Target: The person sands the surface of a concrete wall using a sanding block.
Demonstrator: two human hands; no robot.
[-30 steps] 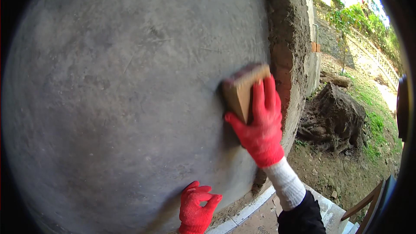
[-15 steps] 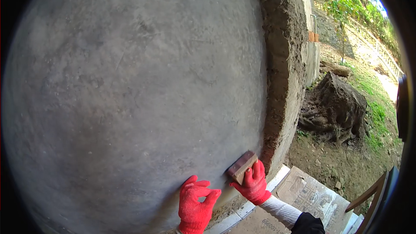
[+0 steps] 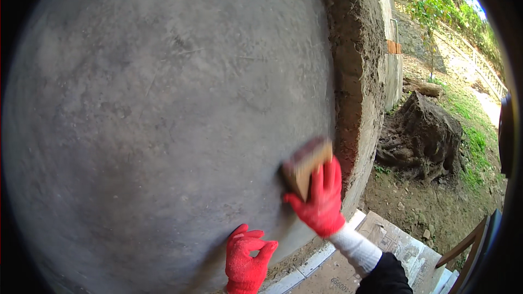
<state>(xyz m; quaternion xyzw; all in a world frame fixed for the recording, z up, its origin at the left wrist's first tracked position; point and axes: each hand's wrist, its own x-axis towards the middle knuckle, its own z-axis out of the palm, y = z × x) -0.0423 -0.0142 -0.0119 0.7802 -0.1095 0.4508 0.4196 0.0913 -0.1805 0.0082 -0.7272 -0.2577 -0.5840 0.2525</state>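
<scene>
Against a grey plastered wall (image 3: 163, 120), my right hand (image 3: 322, 200), in a red glove, grips a sanding block (image 3: 305, 170) with a tan side and a dark reddish-brown face. The block is tilted and slightly blurred, close to the wall's right edge; its dark side lies toward the plaster. Lower and to the left, my left hand (image 3: 246, 261) wears a matching red glove. Its thumb and a finger meet in a ring beside the wall, and nothing shows between them.
A rough, raw cement edge (image 3: 348, 76) borders the wall on the right. Below it are a pale ledge (image 3: 318, 256) and flattened cardboard (image 3: 338, 275). Outside stand a tree stump (image 3: 422, 136) and a wooden frame piece (image 3: 463, 247) at lower right.
My right hand has moved the sanding block upward along the wall, toward the raw edge. The left hand has stayed nearly in place.
</scene>
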